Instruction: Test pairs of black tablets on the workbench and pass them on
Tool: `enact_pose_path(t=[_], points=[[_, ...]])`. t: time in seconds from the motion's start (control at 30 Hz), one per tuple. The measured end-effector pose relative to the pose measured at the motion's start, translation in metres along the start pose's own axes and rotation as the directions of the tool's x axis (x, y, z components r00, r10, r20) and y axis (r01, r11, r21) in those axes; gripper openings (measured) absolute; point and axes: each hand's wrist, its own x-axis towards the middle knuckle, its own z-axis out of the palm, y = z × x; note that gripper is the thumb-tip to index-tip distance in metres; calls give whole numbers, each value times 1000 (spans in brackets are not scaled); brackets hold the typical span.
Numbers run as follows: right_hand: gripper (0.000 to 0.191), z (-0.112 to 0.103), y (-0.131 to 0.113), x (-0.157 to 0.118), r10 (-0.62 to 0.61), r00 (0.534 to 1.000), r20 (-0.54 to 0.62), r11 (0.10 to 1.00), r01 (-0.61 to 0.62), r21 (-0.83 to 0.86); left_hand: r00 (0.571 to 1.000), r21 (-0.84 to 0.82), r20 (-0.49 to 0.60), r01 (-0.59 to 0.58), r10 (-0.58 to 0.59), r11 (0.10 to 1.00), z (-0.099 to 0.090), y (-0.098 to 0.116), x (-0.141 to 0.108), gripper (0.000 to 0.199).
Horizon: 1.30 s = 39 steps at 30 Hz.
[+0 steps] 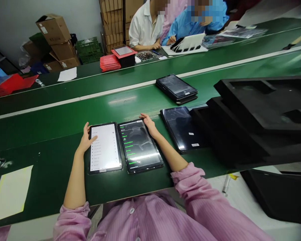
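White-screened tablet (105,150) and dark-screened tablet (141,145), side by side on a green bench (50,150).

The left hand (86,141) has a loosely parted grip, its thumb over the pale screen and its fingers at the left edge; the right hand (149,126) rests its extended fingers at the far right corner of the dark-screened tablet (which bears green text), its grip slack and clasping nothing. A third tablet (179,129) lies to the right, beside stacked black trays (256,115).
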Motion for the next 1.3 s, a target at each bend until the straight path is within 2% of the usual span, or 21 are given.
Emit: enact_pose_path(t=[0.07, 0.13, 0.2, 0.27, 0.37, 0.47, 0.53, 0.67, 0.87, 0.93, 1.0, 1.03, 1.1, 1.17, 1.23, 1.3], points=[[64, -2, -2, -2, 11, 991, 137, 998, -18, 52, 997, -121, -53, 51, -58, 991, 3, 1, 3, 85], [87, -11, -8, -7, -29, 959, 282, 994, -1, 105, 991, -214, -92, 71, -93, 974, 5, 1, 6, 75], [116, -23, -14, -12, -87, 910, 406, 994, 53, 96, 993, -224, -99, 46, -70, 973, 7, 1, 9, 73], [137, -32, -20, -18, -114, 855, 507, 993, 115, 29, 998, -198, -63, 6, -19, 980, 7, 0, 9, 73], [145, -36, -25, -26, -129, 802, 583, 983, 180, -30, 1000, -202, 25, 12, -7, 979, 1, -1, 6, 79], [147, -35, -24, -28, -148, 783, 604, 976, 214, -40, 994, -201, 102, 47, -26, 978, -7, 0, -1, 93], [149, -36, -22, -27, -148, 780, 608, 974, 222, -46, 986, -101, 162, 39, -22, 994, -11, 2, -8, 111], [139, -42, -18, -23, -166, 792, 587, 975, 221, -23, 964, 61, 266, 7, -23, 998, -18, 8, -23, 130], [117, -43, -19, -21, -93, 883, 460, 995, 70, 66, 944, 42, 330, 5, -19, 999, -24, 15, -36, 141], [103, -40, -23, -21, -65, 932, 357, 997, 46, 61, 954, -50, 300, 2, 13, 999, -19, 13, -33, 143], [82, -34, -31, -21, -92, 975, 201, 996, 92, 11, 977, -154, 210, 8, 25, 988, -10, 10, -27, 137], [70, -31, -36, -21, -129, 983, 132, 991, 133, -24, 989, -180, 150, 8, 19, 984, -5, 9, -23, 130], [53, -25, -46, -23, -214, 974, 78, 971, 221, -89, 999, -167, 43, 0, 8, 986, 4, 5, -16, 114], [50, -21, -58, -26, -278, 952, 129, 945, 295, -144, 1000, -142, -8, -13, 12, 990, 9, 2, -11, 105], [53, -19, -67, -30, -312, 923, 223, 914, 356, -193, 1000, -141, 11, -14, 16, 990, 8, 1, -9, 106], [56, -18, -75, -34, -340, 888, 310, 888, 412, -207, 997, -147, 81, -8, 20, 989, 2, 2, -11, 112]])
